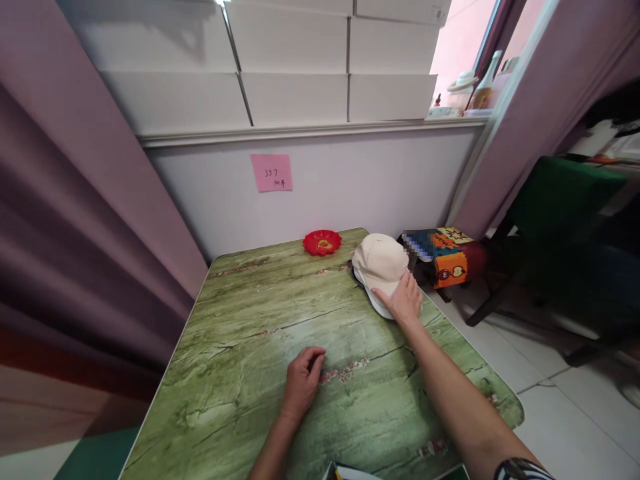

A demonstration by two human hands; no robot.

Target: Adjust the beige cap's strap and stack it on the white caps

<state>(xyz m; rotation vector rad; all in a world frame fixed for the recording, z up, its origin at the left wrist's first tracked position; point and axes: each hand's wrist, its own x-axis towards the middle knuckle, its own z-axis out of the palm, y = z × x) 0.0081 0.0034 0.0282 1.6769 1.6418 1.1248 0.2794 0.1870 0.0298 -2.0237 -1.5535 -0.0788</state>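
A cream baseball cap (379,257) sits near the right edge of the green wood-patterned table. Beneath it show a white brim and a dark edge, as if caps are stacked. My right hand (404,298) grips the front brim, thumb on top and fingers over its right side. My left hand (305,373) rests on the tabletop nearer to me, its fingers curled in and nothing visible in them. Toward the back edge lies a red scalloped dish (323,243) with a gold design, apart from both hands.
The green table (240,387) meets the wall, where a pink note (271,173) is stuck. Beyond its right side stand a stool with a colourful cover (450,265) and a dark green chair (565,193). A partly visible box-like object (350,473) is at the bottom edge.
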